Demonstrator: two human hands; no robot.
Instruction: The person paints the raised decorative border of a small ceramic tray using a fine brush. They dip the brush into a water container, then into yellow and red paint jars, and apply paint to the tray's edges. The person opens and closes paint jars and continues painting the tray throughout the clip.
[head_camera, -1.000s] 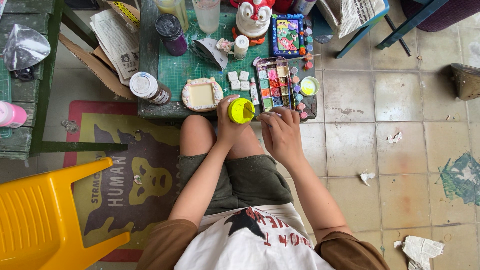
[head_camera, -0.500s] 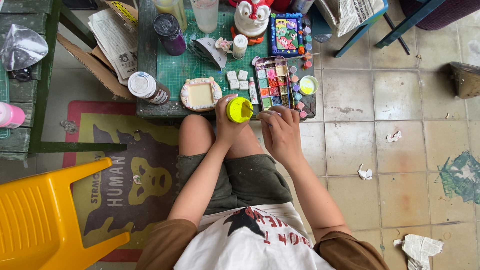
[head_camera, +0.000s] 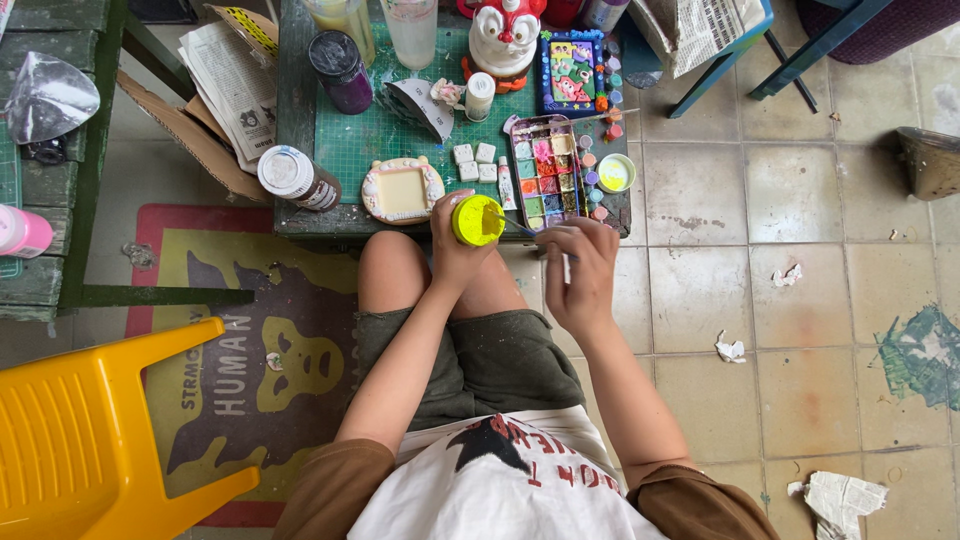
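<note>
**Yellow disc and brush, held over the knees**

Round piece (head_camera: 478, 220), coated bright yellow-green, face turned up toward camera, gripped from below at the low table's near edge. Thin paintbrush (head_camera: 528, 230), pale handle, lies nearly level; its tip touches the disc's right rim. Handle end is hidden among fingers.

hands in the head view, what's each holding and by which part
Left hand grips a round yellow-painted piece from beneath, by its edge. Right hand pinches a thin paintbrush by its handle.
</note>
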